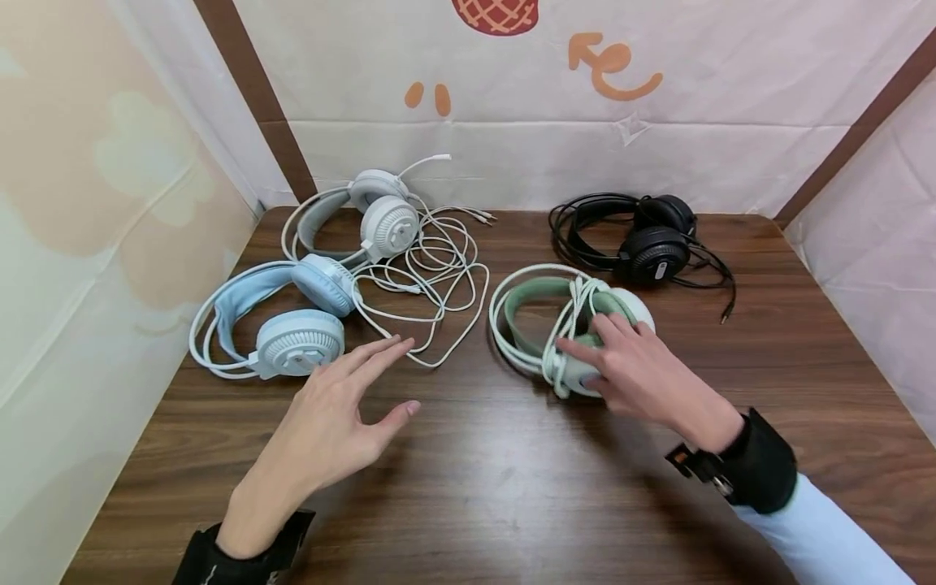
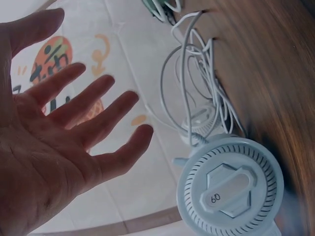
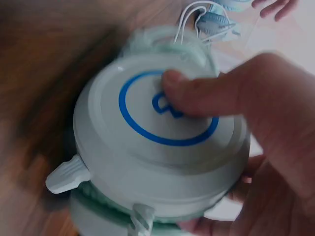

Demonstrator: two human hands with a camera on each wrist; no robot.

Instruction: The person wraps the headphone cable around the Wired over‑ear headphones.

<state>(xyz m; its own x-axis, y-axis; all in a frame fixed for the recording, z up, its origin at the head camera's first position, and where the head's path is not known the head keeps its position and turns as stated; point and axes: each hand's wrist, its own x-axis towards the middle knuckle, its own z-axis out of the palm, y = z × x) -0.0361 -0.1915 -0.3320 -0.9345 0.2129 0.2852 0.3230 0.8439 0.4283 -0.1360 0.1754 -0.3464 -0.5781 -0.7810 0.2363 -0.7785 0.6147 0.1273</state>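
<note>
My right hand (image 1: 647, 372) holds the green-and-white headphones (image 1: 583, 375) by one ear cup. In the right wrist view, the thumb presses on the cup's white face (image 3: 147, 160), over a blue ring mark, while the other fingers reach behind it. A pale cable (image 1: 569, 325) is wound around these headphones. My left hand (image 1: 332, 418) hovers over the table with fingers spread and nothing in them. Just beyond its fingers lie the light-blue headphones (image 1: 301, 343), whose round ear cup (image 2: 229, 189) shows a number label in the left wrist view.
Behind the blue pair sits a white-and-grey headset (image 1: 391, 226) with a thin raised microphone arm. Loose white cables (image 1: 439, 264) tangle beside them. Black headphones (image 1: 654, 256) lie at the back right with their cord. Patterned cloth walls (image 1: 526, 154) border the wooden table (image 1: 497, 487).
</note>
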